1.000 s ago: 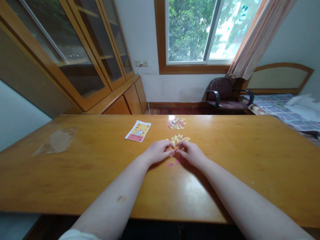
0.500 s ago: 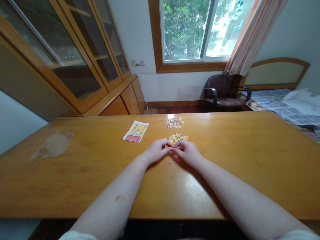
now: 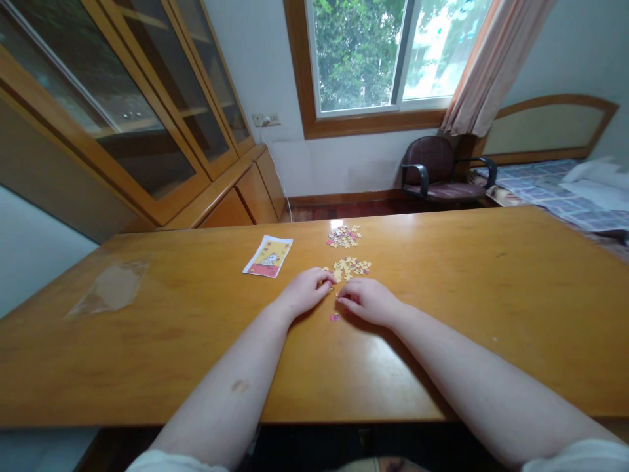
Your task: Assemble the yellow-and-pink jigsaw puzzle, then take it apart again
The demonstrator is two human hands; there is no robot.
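Note:
My left hand (image 3: 305, 291) rests on the table with its fingers curled at the near left edge of a pile of yellow jigsaw pieces (image 3: 348, 267). What its fingertips pinch is too small to make out. Just to the right, my right hand (image 3: 369, 301) is low over the table, thumb and fingers closed on a small jigsaw piece at their tips. A pink and purple piece (image 3: 335, 317) lies below the right fingertips. Other pink pieces are mostly hidden under that hand. Behind the yellow pile is a second, mixed-colour pile of pieces (image 3: 344, 236).
A yellow and red picture card (image 3: 268, 256) lies left of the piles. Farther left is a clear plastic bag (image 3: 111, 287). The wooden table (image 3: 472, 275) has a glass-door cabinet (image 3: 162, 118) behind its left side and an armchair (image 3: 430, 167) beyond its far edge.
My two hands, whose fingertips met before, have moved apart. The right has drawn slightly down, the left slightly back to the left. The view has shifted a little.

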